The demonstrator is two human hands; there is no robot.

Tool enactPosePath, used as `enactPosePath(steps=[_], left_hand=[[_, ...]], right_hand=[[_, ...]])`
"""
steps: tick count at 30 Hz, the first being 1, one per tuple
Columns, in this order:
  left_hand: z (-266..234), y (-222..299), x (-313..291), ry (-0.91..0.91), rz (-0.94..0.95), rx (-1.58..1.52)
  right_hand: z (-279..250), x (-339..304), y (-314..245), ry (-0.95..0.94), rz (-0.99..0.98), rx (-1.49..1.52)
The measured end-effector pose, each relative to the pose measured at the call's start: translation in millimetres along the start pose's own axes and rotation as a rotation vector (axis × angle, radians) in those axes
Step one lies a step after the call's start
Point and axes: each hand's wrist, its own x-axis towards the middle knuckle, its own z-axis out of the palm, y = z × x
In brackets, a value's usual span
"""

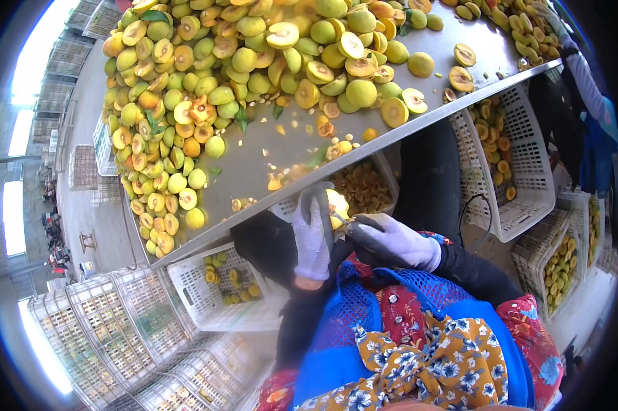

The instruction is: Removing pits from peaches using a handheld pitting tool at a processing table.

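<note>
My left hand, in a pale lilac glove with dark coated fingers, is closed around a cut piece of stone fruit with pale yellow flesh. Gloved the same way, my right hand is closed beside the fruit; a thin dark tip at its fingers touches it, but the rest is hidden. Both hands are just in front of the metal table's edge. On that table lies a large heap of yellow-green stone fruit, many pieces halved with brown pits showing. Loose pits and flesh scraps lie near the edge.
Below the edge stands a crate of brownish scraps. White plastic crates stand at left and right, with fruit inside. Stacked crates fill the lower left. Another person's arm reaches to the table at far right.
</note>
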Motion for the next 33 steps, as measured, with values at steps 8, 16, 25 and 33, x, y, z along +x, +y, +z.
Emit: enactPosePath(steps=[8,16,25,33], left_hand=[[-10.4,-2.8,-6.7,-0.177,-0.166,-0.033],[-16.3,-20.2,-16.0,-0.139,0.246,0.439],[3.4,-16.6,-20.5,0.102,0.173,0.388],[16.9,-17.9,-25.8,0.23,0.032,0.262]], right_hand=[[-20.1,5.3,2.4,0.045,0.058,0.385],[-11.1,7.1,19.5,0.244,-0.33,-1.004],[-1.9,6.0,24.7,0.221,-0.301,-1.099],[-12.1,14.6,29.8,-0.117,-0.247,-0.181]])
